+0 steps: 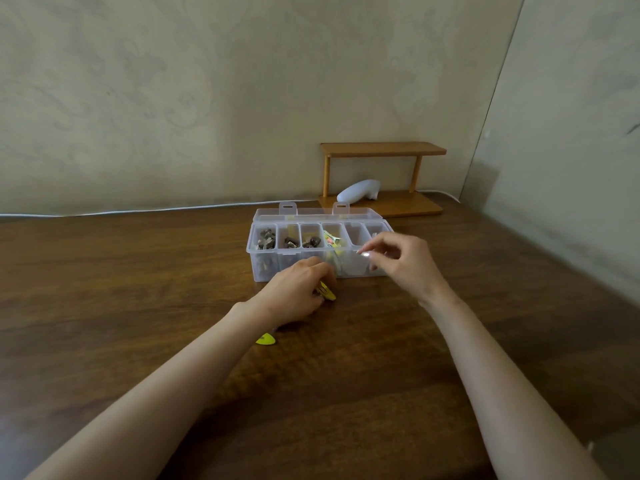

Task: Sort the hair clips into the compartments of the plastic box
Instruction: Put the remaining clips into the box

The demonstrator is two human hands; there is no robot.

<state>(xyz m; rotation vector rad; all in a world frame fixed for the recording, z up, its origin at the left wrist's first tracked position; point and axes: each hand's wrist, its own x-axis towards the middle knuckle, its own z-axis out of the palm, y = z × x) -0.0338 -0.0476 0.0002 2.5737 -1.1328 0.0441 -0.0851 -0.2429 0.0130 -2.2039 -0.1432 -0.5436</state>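
A clear plastic box with several compartments stands open on the wooden table. Its three left compartments hold dark brown clips; the fourth holds bright coloured clips. My left hand rests on the table just in front of the box, fingers curled round yellow clips. My right hand hovers over the box's right end and pinches a small shiny clip between thumb and forefinger. Another yellow clip lies on the table beside my left forearm.
A small wooden two-tier shelf stands behind the box against the wall, with a white object on its lower board. A white cable runs along the table's back edge. The walls meet in a corner at the right.
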